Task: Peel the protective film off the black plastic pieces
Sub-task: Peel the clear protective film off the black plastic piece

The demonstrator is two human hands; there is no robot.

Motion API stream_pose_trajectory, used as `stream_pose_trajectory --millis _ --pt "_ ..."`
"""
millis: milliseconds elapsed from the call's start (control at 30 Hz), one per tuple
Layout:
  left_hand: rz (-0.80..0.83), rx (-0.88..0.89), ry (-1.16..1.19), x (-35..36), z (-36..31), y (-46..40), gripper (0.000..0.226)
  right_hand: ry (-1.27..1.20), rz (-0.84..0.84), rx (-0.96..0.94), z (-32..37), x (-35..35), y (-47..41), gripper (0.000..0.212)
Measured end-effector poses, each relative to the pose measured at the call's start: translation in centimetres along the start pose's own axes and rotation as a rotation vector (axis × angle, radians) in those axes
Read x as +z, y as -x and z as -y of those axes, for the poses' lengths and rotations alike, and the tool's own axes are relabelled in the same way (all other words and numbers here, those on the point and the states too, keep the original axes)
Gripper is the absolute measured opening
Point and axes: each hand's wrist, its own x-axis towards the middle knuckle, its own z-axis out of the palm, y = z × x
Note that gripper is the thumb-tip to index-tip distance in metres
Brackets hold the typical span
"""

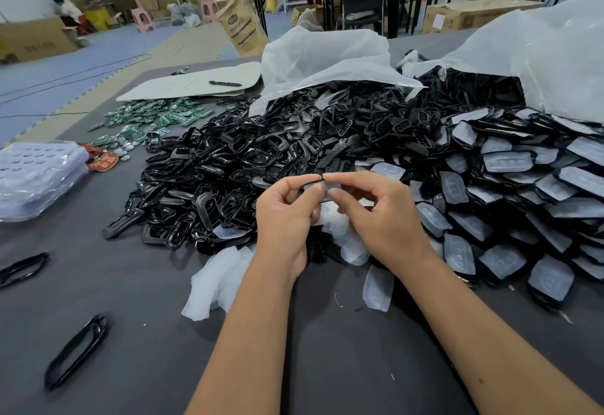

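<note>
Head view: left hand (287, 215) and right hand (376, 215), fingers curled, pinch one black plastic piece (322, 194) between fingertips above the worktop (130, 284), in front of the heap; whitish protective film (330, 215) hangs beneath it.

The heap of black frames (228, 159) in the middle of the frame is hard plastic, glossy enough to catch white glints. At right, the black pieces (510, 251) wear a milky, matt film with a faint embossed pattern. Peeled films (215, 280) at lower centre look thin, soft and translucent. The table (130, 284) has a dull grey, cloth-like cover. The bags (327, 55) behind are crinkled, shiny clear plastic. Upper left, green circuit boards (157, 120) gleam slightly; cardboard boxes (36, 38) are matt brown.
</note>
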Motion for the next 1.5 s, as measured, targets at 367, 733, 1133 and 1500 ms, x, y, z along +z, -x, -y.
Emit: stream_pose_trajectory --millis 367,733,1133,1500 --pt "0.138 -0.176 0.248 -0.1 -1.4 0.1 0.037 0.030 -0.066 -0.073 -0.2 0.1 0.0 0.009" --pt "0.094 -0.069 0.066 0.1 -0.4 0.1 0.015 -0.343 0.025 0.200 0.1 -0.6 -0.2 0.018" --pt "0.065 -0.080 -0.024 0.5 -0.4 0.1 0.019 -0.550 0.060 0.277 -0.6 -0.8 -0.2 0.039" --pt "0.136 -0.009 -0.082 0.4 -0.2 0.1 0.024 -0.571 -0.044 0.269 -0.7 -0.5 -0.1 0.038"
